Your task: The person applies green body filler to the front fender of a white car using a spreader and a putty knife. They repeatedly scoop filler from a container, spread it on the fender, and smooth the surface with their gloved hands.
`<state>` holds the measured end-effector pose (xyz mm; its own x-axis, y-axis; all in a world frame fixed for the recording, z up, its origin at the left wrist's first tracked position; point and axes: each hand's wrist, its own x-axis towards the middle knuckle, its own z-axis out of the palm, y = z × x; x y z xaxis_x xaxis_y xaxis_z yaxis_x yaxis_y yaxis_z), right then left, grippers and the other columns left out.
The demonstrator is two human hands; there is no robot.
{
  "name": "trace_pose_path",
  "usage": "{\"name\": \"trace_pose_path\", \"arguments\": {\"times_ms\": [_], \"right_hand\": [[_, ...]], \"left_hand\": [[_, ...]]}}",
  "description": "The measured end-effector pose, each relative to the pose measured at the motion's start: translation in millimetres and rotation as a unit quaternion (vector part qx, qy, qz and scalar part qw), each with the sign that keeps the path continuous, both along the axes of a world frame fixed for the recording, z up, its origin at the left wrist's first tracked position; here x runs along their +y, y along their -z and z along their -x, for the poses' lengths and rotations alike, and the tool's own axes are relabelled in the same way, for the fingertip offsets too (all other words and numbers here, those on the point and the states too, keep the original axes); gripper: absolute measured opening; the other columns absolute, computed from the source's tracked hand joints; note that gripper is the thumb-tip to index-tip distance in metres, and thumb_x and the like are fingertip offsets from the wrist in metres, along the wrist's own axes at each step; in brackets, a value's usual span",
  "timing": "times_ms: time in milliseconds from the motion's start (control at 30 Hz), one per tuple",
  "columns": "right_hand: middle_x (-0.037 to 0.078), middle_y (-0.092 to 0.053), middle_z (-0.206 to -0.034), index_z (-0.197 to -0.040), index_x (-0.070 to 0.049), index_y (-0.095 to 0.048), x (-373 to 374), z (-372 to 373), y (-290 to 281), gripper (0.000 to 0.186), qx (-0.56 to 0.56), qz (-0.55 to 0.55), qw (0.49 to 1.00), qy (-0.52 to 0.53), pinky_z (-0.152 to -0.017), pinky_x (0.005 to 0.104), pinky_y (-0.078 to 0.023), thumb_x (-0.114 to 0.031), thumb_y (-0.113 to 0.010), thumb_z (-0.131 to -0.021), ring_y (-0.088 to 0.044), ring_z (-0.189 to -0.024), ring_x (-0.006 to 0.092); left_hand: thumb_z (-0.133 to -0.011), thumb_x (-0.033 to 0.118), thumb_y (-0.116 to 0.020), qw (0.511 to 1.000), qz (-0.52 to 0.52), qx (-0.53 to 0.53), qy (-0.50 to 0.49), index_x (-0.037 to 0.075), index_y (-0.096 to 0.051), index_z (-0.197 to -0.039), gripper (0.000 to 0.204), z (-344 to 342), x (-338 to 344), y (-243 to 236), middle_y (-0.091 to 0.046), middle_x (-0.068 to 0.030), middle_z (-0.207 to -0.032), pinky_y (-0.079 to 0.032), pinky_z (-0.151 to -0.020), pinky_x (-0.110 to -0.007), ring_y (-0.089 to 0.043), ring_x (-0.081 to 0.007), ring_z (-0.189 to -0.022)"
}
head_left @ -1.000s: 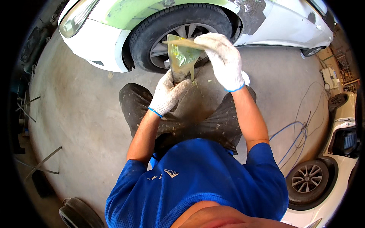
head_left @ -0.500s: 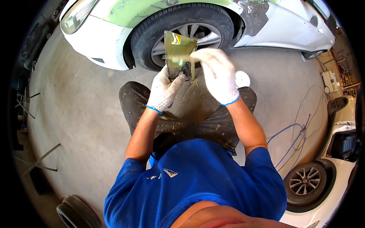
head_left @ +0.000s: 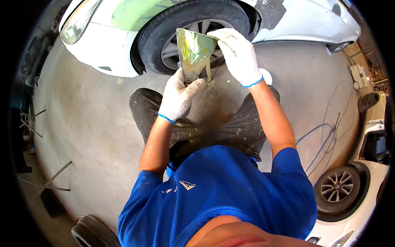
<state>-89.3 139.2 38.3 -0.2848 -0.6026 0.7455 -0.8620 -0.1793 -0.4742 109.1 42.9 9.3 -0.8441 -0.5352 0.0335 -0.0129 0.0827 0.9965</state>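
Note:
My left hand (head_left: 181,94), in a white knit glove with a blue cuff, is closed round the lower end of a wide putty knife (head_left: 190,68). Its flared blade points away from me and carries smeared yellow and pale green body filler (head_left: 197,47). Beside the blade, a narrow yellowish strip (head_left: 208,71) hangs down behind it. My gloved right hand (head_left: 236,51) is at the blade's far right corner, fingers bent and pressed together. Whatever the fingers grip there is hidden by the glove and the blade's edge.
Ahead is a white car's front wheel (head_left: 164,39), under a fender with green and grey filler patches (head_left: 269,14). A round white lid or can (head_left: 266,77) is beyond my right knee. Blue hose (head_left: 317,154) lies right, near another car's wheel (head_left: 337,189); a tyre (head_left: 92,232) lies lower left.
My right hand has moved up and away from across the blade to its far right corner. More pale green filler shows on the blade, while the left hand keeps its hold.

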Motion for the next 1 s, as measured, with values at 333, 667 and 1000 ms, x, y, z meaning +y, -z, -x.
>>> {"name": "trace_pose_path", "arguments": {"times_ms": [333, 667, 1000], "right_hand": [[0.012, -0.070, -0.106, -0.112, -0.008, -0.073, 13, -49, 16, 0.029, 0.068, 0.026, 0.997, 0.021, -0.090, 0.0394, -0.056, 0.002, -0.061, -0.088, -0.068, -0.098, 0.0296], [0.010, -0.069, -0.101, -0.107, -0.008, -0.074, 13, -32, -6, 0.026, 0.070, 0.033, 0.997, 0.011, -0.085, 0.0390, -0.056, 0.002, -0.061, -0.087, -0.067, -0.095, 0.0306], [0.013, -0.069, -0.105, -0.111, -0.006, -0.072, 3, 6, 5, 0.029, 0.106, 0.000, 0.989, 0.103, -0.087, 0.0387, -0.057, 0.005, -0.060, -0.087, -0.068, -0.097, 0.0325]], "left_hand": [[-0.095, 0.009, -0.068, 0.997, 0.044, 0.041, -0.048, -0.003, -0.057, -0.132, 0.041, 3, -5, 13, -0.069, -0.0090, -0.117, -0.050, -0.096, -0.031, -0.063, -0.0128, -0.104], [-0.094, 0.009, -0.069, 0.998, 0.010, 0.047, -0.029, -0.003, -0.057, -0.134, 0.043, 1, -3, 24, -0.069, -0.0086, -0.122, -0.049, -0.099, -0.032, -0.062, -0.0134, -0.109], [-0.093, 0.010, -0.071, 0.999, 0.006, 0.021, -0.034, -0.003, -0.058, -0.131, 0.043, -7, 2, 2, -0.069, -0.0088, -0.119, -0.049, -0.096, -0.030, -0.061, -0.0124, -0.106]]}}
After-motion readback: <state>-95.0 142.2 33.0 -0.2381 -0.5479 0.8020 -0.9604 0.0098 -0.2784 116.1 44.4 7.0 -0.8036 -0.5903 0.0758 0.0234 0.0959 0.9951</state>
